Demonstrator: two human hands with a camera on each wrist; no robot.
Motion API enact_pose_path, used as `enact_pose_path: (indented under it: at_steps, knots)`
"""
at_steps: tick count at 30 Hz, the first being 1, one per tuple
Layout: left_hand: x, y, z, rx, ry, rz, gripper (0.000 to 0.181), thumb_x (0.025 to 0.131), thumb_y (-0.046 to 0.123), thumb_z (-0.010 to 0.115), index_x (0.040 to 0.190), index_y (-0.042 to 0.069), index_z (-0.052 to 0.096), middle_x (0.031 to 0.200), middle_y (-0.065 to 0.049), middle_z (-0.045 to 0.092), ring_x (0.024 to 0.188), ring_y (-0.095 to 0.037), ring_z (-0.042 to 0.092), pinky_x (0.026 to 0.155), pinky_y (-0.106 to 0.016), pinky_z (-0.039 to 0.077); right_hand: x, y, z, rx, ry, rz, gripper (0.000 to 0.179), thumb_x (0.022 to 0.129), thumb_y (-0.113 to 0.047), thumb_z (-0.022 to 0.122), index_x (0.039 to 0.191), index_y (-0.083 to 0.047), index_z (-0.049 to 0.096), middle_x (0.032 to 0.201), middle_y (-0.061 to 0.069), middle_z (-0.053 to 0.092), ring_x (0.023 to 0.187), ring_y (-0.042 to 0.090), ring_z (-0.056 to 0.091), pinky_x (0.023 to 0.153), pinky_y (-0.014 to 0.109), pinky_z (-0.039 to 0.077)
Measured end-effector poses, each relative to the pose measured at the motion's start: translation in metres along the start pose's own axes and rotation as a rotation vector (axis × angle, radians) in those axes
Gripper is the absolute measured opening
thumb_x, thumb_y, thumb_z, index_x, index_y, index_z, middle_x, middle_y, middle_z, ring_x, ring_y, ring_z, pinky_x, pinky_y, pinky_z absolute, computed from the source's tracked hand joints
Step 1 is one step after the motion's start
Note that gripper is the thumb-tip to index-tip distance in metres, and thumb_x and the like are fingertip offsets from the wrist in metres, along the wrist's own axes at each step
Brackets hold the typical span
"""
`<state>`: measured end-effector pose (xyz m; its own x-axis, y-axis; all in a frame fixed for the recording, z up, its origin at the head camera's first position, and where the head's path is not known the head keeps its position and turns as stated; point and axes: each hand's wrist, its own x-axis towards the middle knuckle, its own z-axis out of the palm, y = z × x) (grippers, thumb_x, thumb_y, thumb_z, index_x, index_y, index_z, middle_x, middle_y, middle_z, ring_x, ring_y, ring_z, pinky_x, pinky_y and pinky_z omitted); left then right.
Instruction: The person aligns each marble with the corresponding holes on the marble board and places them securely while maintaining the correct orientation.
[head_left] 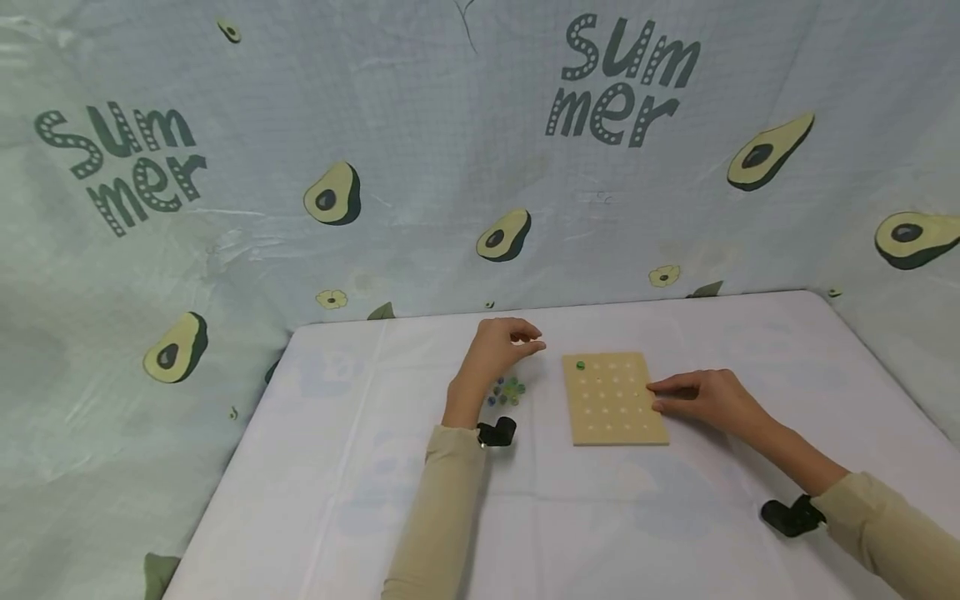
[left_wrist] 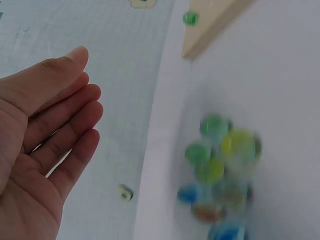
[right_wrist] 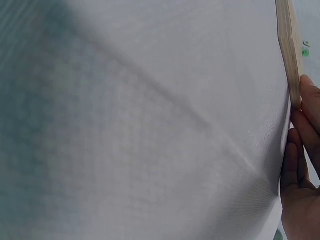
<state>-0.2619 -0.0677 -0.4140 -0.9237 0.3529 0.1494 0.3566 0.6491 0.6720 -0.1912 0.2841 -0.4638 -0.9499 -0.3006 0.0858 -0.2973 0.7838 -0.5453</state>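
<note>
A square wooden board [head_left: 617,417] with rows of round hollows lies on the table. One green marble [head_left: 581,365] sits in its far left hollow. My right hand [head_left: 708,403] holds the board's right edge between thumb and fingers. To the left of the board, my left hand [head_left: 497,346] hovers with its fingers loosely bent and nothing visible in them. Just below that hand lies a cluster of several glass marbles [head_left: 510,390]. In the left wrist view, blurred green marbles [left_wrist: 215,126], yellow, blue and brown ones show beside the left hand [left_wrist: 55,115].
A white cloth [head_left: 337,467] covers the table. Behind it hangs a pale curtain [head_left: 420,125] printed with avocados and lettering. Black wrist cameras sit on the left wrist [head_left: 497,432] and right wrist [head_left: 792,517].
</note>
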Motion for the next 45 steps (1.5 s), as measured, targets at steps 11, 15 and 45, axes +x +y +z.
enact_pose_path:
  at_steps: [11,15,45]
  knots:
    - [-0.039,-0.039,-0.047,0.096,-0.079,-0.079,0.025,0.091,0.023,0.079,0.111,0.008,0.078,0.109,-0.005,0.074,0.108,-0.027,0.065,0.096,-0.043,0.053,0.005,-0.001,0.003,0.004,0.008,-0.013,0.035,0.085,-0.041,0.082,0.113,-0.021,0.081,0.11,0.001,0.077,0.107,0.029,0.07,0.084,0.039,0.059]
    - [-0.048,-0.049,-0.059,0.127,-0.135,-0.076,0.025,0.091,0.023,0.079,0.111,0.008,0.079,0.107,-0.004,0.075,0.107,-0.026,0.066,0.095,-0.044,0.054,0.006,-0.002,0.004,0.015,0.001,-0.016,0.035,0.085,-0.041,0.082,0.113,-0.02,0.081,0.111,0.001,0.077,0.108,0.03,0.07,0.085,0.042,0.059]
    - [-0.048,-0.069,-0.055,0.225,-0.251,0.093,0.021,0.085,0.015,0.083,0.105,0.008,0.081,0.107,-0.003,0.078,0.109,-0.025,0.07,0.098,-0.043,0.054,0.0,0.002,0.0,0.029,0.011,-0.009,0.032,0.085,-0.036,0.083,0.112,-0.018,0.081,0.111,0.003,0.077,0.11,0.031,0.07,0.085,0.045,0.059]
